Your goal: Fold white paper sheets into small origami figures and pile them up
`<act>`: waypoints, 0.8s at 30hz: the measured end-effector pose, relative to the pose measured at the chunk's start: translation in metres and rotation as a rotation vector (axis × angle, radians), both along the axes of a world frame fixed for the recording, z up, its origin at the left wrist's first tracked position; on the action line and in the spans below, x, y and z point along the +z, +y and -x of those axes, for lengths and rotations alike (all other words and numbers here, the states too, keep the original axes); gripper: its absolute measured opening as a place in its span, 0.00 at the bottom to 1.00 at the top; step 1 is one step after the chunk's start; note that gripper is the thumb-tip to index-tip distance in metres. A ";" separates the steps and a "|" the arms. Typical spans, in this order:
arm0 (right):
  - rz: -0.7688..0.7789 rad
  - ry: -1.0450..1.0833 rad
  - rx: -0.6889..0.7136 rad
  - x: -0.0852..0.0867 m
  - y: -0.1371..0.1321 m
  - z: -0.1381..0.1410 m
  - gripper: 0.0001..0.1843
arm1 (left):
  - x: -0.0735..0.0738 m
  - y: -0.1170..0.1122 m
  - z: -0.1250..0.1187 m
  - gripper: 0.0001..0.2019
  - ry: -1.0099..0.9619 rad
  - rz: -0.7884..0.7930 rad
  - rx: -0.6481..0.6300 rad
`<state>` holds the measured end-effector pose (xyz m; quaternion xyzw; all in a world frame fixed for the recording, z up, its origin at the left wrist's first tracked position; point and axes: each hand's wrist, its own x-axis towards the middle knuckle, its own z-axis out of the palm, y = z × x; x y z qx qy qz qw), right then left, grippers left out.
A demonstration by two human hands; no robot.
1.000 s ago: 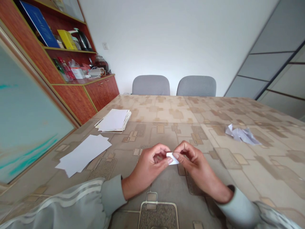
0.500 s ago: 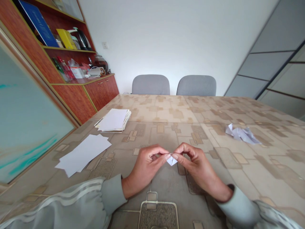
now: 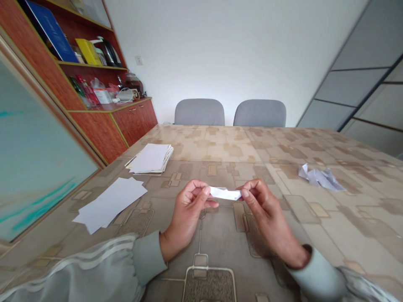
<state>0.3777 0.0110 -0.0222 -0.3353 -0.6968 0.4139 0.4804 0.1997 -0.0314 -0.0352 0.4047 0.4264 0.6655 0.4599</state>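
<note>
A small folded white paper [image 3: 225, 193] is stretched level between my two hands, above the patterned table [image 3: 217, 243]. My left hand [image 3: 190, 209] pinches its left end between thumb and forefinger. On the other side, my right hand [image 3: 262, 209] grips the right end the same way, thumb toward me. The paper looks like a narrow strip with a slightly uneven upper edge; its far side is hidden from me.
Loose white sheets [image 3: 110, 203] lie at the left, with a stack of papers [image 3: 151, 158] behind them. Crumpled folded paper [image 3: 321, 177] rests at the right. Two grey chairs [image 3: 199, 112] stand beyond the far edge. A wooden cabinet [image 3: 132, 121] is at the far left.
My hands have moved apart and slightly up. The paper, earlier a small pointed piece below my fingertips, now shows as a wider strip between them.
</note>
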 end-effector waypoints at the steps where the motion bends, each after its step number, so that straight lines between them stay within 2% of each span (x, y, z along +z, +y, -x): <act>1: -0.021 -0.053 0.034 0.002 -0.002 -0.001 0.07 | 0.000 -0.001 0.000 0.11 0.031 -0.019 0.000; 6: -0.128 -0.263 0.140 0.013 -0.008 -0.003 0.07 | 0.003 -0.005 -0.002 0.12 0.144 -0.046 -0.057; 8: -0.135 -0.258 0.116 0.013 -0.008 -0.002 0.10 | 0.004 -0.006 -0.003 0.12 0.149 -0.046 -0.061; 12: -0.113 -0.190 0.076 0.007 -0.004 -0.001 0.04 | 0.002 -0.006 -0.001 0.11 0.122 -0.046 -0.087; 15: -0.085 -0.115 0.057 0.004 -0.001 -0.001 0.05 | -0.001 -0.006 0.001 0.10 0.086 -0.042 -0.143; 18: -0.119 -0.111 0.032 0.004 -0.002 -0.001 0.04 | -0.001 -0.004 0.001 0.10 0.083 -0.064 -0.198; 21: -0.192 -0.173 0.055 0.005 -0.005 0.000 0.03 | 0.000 -0.002 0.000 0.14 0.168 -0.103 -0.160; 24: -0.191 -0.225 0.079 0.003 -0.005 0.001 0.04 | 0.000 -0.001 -0.001 0.11 0.234 -0.108 -0.121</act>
